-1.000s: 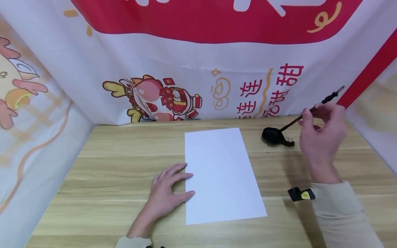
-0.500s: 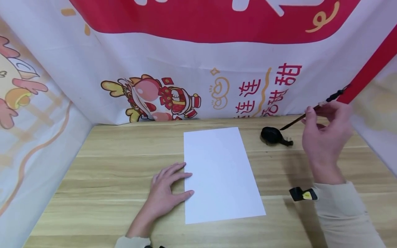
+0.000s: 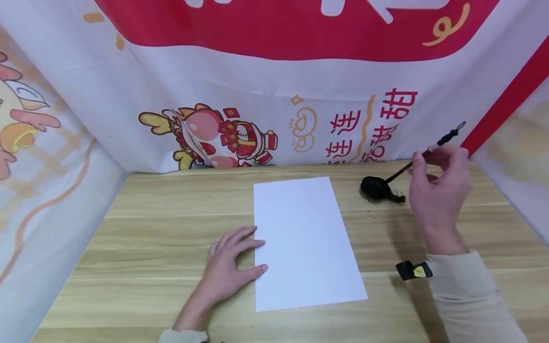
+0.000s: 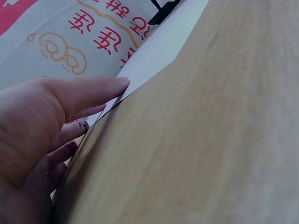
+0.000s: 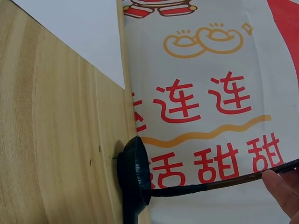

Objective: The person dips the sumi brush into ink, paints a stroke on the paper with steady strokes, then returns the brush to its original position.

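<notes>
One sheet of white paper (image 3: pixel 306 252), lying flat on a wood-grain table (image 3: pixel 150 247), its long sides running from near to far, slightly askew. One left hand (image 3: pixel 229 267), at the paper's left side: fingers spread, thumb and index finger extended with their tips on the sheet, another fingertip at its edge; dark stains on some fingertips, seen from the left wrist. One brush (image 3: pixel 403 170), slender, dark brown shaft, black end with a hanging loop; held aslant, loop end up and to the right, bristle end down. One right hand (image 3: pixel 442 190), raised above the table at the right, pinching the brush by its shaft between thumb and fingers. One black dish (image 3: pixel 374 188), rounded, with a short stem on the side toward the right hand; on the table to the right of the paper and apart from it, near the far edge. The brush's bristles reach into the dish's hollow; whether they touch its bottom cannot be told. Two light sleeves (image 3: pixel 465 286), one to each arm. One black wrist piece with a yellow label (image 3: pixel 413 270), beside the right cuff. One white cloth backdrop (image 3: pixel 274 78), behind the table, printed with a red panel, red characters and cartoon figures.
</notes>
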Action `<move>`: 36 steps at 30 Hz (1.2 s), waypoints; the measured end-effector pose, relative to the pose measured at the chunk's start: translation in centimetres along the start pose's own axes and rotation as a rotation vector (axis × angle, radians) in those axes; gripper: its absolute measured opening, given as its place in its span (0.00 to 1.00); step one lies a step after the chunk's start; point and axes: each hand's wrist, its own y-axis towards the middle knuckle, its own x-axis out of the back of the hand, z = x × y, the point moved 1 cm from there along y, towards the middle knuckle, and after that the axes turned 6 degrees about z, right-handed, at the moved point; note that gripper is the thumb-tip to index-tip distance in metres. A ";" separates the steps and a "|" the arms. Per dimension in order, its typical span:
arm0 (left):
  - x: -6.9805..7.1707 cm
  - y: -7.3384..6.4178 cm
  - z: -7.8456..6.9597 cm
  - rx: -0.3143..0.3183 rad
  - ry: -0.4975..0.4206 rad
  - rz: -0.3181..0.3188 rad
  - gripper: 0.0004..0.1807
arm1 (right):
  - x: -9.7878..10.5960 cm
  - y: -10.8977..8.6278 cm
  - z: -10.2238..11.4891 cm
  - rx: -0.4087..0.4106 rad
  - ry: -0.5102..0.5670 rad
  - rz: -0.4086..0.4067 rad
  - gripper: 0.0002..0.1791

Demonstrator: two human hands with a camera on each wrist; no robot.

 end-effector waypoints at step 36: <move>0.1 -0.2 -0.3 -0.029 -0.011 -0.033 0.27 | 0.0 0.3 1.2 0.079 -0.002 -0.003 0.22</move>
